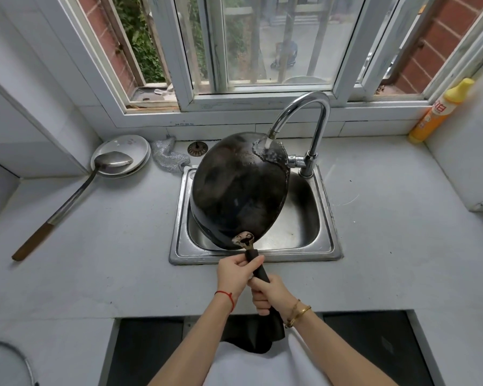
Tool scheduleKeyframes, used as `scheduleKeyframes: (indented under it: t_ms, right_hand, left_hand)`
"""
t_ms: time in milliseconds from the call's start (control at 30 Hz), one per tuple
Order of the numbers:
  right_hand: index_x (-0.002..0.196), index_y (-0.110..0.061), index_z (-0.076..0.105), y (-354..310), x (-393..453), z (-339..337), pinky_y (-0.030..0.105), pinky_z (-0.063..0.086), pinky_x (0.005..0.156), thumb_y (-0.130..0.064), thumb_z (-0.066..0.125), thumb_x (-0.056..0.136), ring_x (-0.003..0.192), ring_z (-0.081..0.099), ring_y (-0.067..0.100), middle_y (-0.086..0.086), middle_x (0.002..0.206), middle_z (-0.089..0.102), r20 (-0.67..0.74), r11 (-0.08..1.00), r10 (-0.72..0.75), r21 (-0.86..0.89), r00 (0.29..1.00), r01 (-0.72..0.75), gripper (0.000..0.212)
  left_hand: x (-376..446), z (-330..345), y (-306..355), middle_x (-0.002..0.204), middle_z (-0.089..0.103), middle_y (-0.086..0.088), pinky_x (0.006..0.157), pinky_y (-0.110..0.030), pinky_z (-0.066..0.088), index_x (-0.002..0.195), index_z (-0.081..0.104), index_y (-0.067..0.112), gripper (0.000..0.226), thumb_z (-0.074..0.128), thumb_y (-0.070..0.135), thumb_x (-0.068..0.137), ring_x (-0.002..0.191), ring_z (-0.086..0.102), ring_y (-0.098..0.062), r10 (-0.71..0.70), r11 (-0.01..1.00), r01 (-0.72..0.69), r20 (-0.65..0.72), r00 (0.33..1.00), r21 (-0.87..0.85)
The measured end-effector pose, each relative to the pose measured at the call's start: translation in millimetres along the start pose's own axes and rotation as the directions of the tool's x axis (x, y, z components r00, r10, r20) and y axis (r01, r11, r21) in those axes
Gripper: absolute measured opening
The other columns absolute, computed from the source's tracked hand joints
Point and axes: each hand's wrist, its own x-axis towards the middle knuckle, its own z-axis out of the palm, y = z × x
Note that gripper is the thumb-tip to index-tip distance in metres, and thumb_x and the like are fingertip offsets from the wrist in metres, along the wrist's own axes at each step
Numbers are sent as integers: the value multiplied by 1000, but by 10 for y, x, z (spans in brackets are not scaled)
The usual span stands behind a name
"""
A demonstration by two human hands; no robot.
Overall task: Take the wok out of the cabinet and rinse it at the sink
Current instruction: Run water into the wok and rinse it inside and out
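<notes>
Two bare hands grip the black handle (258, 267) of a dark wok (237, 190) at a kitchen sink (325, 250). One hand, the left hand (234, 273), wearing a red string at the wrist, wraps its fingers around the handle close to the metal bracket where it joins the pan. Its partner, the right hand (268, 295), with gold bangles at the wrist, clasps the handle lower down, nearer the body. Both are wrapped tight around the handle.

Turned with its blackened underside facing up, the wok is tilted over the steel basin, its lower rim down inside the sink and its far edge raised under the faucet (313, 118). Water pours from the spout onto the upper right part of the wok's outer surface and spreads in a shiny patch there.

Left of the sink on the grey countertop (95, 260), a long metal ladle (67, 201) with a wooden grip rests its bowl on stacked white plates (135, 144). A silvery scouring cloth (168, 156) lies between the plates and the sink, with a round drain strainer (197, 148) just beside it. At far right, a yellow and orange detergent bottle (441, 111) leans in the corner below the window (262, 51).
</notes>
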Motion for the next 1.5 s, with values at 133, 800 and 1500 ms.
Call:
scheduleKeyframes:
  t_ms: [133, 800, 1500]
  right_hand:
    - [61, -17, 41, 5, 31, -78, 18, 29, 35, -15, 52, 95, 34, 30, 9, -4, 44, 32, 18, 999, 2, 34, 1000, -3, 36]
    - [51, -19, 38, -169, 194, -236, 16, 24, 32, -14, 49, 95, 29, 28, 8, -4, 41, 30, 69, 991, 3, 137, 998, -12, 46]
    - [48, -20, 38, -60, 71, -130, 15, 24, 31, -14, 50, 96, 27, 28, 8, -4, 38, 29, 71, 983, -23, 184, 997, 9, 50]
  left_hand:
    - [31, 63, 20, 83, 78, -3, 67, -16, 53, 86, 76, 16, 12, 82, 20, 77, 83, 73, -9, -10, 999, 10, 14, 1000, 32]
    - [232, 195, 179, 84, 78, -1, 71, -20, 56, 98, 77, 9, 28, 81, 27, 77, 81, 73, -7, 16, 989, -17, 14, 1000, 148]
    - [39, 142, 166, 79, 78, 1, 71, -20, 57, 81, 75, 23, 8, 81, 26, 76, 77, 73, -5, 38, 987, -39, 8, 999, 153]
